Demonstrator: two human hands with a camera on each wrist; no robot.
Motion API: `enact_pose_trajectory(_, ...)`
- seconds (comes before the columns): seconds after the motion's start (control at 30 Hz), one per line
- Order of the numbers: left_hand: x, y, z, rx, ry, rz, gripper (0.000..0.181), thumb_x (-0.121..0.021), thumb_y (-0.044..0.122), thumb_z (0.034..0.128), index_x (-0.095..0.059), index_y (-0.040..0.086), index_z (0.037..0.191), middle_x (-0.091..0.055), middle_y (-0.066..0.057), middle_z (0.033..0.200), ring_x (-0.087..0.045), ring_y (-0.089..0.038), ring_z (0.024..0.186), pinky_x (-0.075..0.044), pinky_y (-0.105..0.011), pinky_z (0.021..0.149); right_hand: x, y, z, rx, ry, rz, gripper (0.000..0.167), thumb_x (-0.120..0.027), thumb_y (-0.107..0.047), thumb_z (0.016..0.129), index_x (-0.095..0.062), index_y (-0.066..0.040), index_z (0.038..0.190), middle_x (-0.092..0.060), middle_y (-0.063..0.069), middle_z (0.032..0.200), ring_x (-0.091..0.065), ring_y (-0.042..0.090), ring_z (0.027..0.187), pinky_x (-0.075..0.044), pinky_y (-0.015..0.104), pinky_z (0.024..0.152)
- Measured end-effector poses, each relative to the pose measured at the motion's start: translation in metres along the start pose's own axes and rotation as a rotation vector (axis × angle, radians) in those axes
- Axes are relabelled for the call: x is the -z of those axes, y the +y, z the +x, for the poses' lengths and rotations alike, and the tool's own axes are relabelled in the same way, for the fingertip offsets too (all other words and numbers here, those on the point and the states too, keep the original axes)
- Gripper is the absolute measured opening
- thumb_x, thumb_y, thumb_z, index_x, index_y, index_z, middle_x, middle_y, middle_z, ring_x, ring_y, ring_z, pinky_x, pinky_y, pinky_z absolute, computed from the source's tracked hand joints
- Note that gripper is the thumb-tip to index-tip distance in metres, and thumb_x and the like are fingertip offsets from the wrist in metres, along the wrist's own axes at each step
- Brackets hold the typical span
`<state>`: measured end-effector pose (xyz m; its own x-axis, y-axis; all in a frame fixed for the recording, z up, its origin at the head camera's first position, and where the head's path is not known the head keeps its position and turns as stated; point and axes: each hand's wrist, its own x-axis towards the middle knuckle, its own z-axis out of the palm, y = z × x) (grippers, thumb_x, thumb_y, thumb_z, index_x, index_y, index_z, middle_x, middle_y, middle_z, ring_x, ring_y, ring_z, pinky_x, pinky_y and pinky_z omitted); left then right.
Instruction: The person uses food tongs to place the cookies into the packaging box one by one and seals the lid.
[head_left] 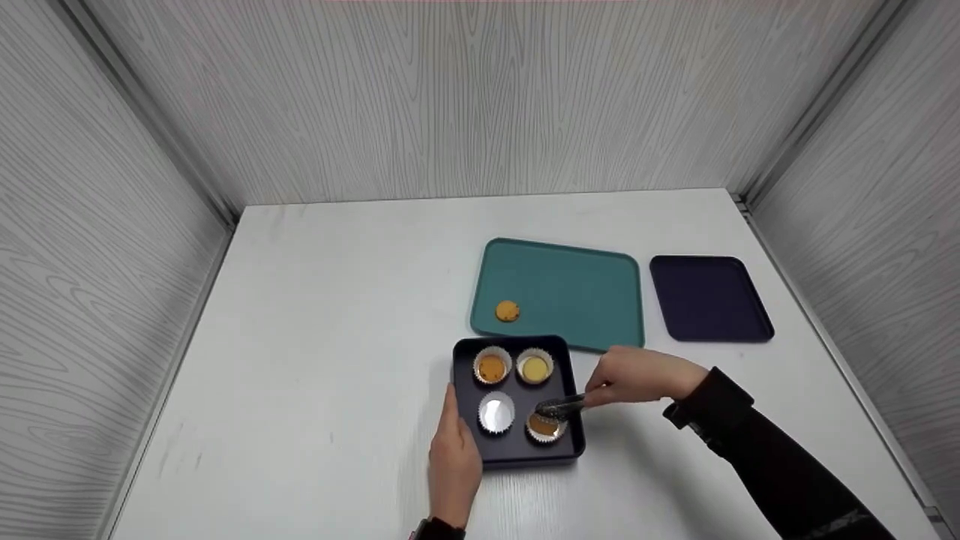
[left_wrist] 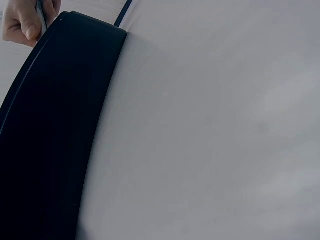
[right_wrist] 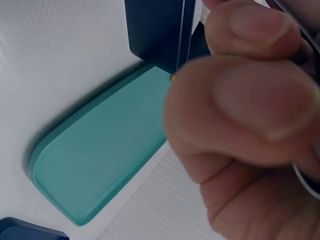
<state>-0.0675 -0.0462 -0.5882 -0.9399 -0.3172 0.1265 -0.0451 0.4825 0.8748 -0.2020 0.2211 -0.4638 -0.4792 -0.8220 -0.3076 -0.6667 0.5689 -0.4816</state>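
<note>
As the right hand (head_left: 634,375) grips tongs (head_left: 559,407), its sleeve (head_left: 787,472) shows blurred marks (head_left: 844,523).

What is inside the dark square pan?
Four paper cups: three hold cookie-like pieces, the near left one looks empty. Tongs hide part of the near right piece.

"What is set on the right side of the bench (head_left: 315,322)?"

"A dark purple tray (head_left: 711,298) is laid flat there, its corners rounded; in the right wrist view it is cut off by the frame."

"How is the white top closed in?"

"It is bounded by a back panel (head_left: 465,97), a left panel (head_left: 82,262) and a right panel (head_left: 870,255), all patterned in pale grey wood grain."

"And the corners?"

"Both are lined with grey strips (head_left: 150,112)."

"Any marks?"

"Faint smudges (head_left: 199,460) are seen toward the front left."
</note>
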Motion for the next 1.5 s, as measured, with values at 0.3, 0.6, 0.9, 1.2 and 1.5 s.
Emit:
enact_pose_trajectory(0.3,-0.001,-0.001,0.000,0.006,-0.001,-0.004,0.052,-0.041,0.004,0.1076,-0.035,0.006,0.159,-0.046,-0.013,0.157,-0.059,-0.024,0.127,-0.054,-0.036,0.080,0.000,0.003,-0.001,0.015,0.045,-0.004,0.018,-0.069,-0.028,0.099,-0.083,-0.021,0.089,-0.072,-0.012,0.075,-0.043,-0.002,0.058,-0.041,0.021,0.058)
enact_pose_trajectory(0.6,-0.001,0.000,0.001,0.015,-0.006,-0.007,0.053,-0.042,0.004,0.1074,-0.035,0.007,0.160,-0.045,-0.011,0.158,-0.059,-0.023,0.127,-0.053,-0.035,0.080,0.006,0.003,-0.006,0.026,0.107,0.066,0.018,-0.067,-0.032,0.101,-0.081,-0.025,0.093,-0.067,-0.017,0.072,-0.042,-0.004,0.052,-0.038,0.020,0.053)
enact_pose_trajectory(0.9,0.000,0.001,0.001,0.038,-0.021,-0.025,0.053,-0.041,0.004,0.1075,-0.034,0.007,0.160,-0.044,-0.011,0.158,-0.051,-0.009,0.065,-0.040,-0.026,0.052,0.011,0.004,-0.007,-0.034,0.130,0.148,0.024,-0.062,-0.044,0.102,-0.076,-0.027,0.093,-0.037,-0.016,0.052,-0.034,-0.002,0.035,-0.031,0.022,0.040)
enact_pose_trajectory(1.2,0.001,0.002,0.002,0.043,-0.022,-0.019,0.053,-0.042,0.004,0.1076,-0.035,0.007,0.160,-0.045,-0.012,0.157,-0.056,-0.013,0.075,-0.041,-0.027,0.055,0.014,0.013,-0.009,-0.091,0.205,0.255,0.038,-0.060,-0.046,0.102,-0.078,-0.017,0.119,-0.061,-0.004,0.061,-0.047,0.007,0.039,-0.047,0.030,0.043)
enact_pose_trajectory(1.5,0.001,0.002,0.002,0.052,-0.025,-0.004,0.052,-0.041,0.006,0.1080,-0.035,0.007,0.160,-0.046,-0.011,0.157,-0.055,-0.011,0.073,-0.040,-0.026,0.054,0.017,0.024,-0.005,-0.212,0.305,0.314,0.038,-0.060,-0.051,0.101,-0.077,-0.020,0.112,-0.053,-0.003,0.057,-0.042,0.014,0.037,-0.042,0.033,0.040)
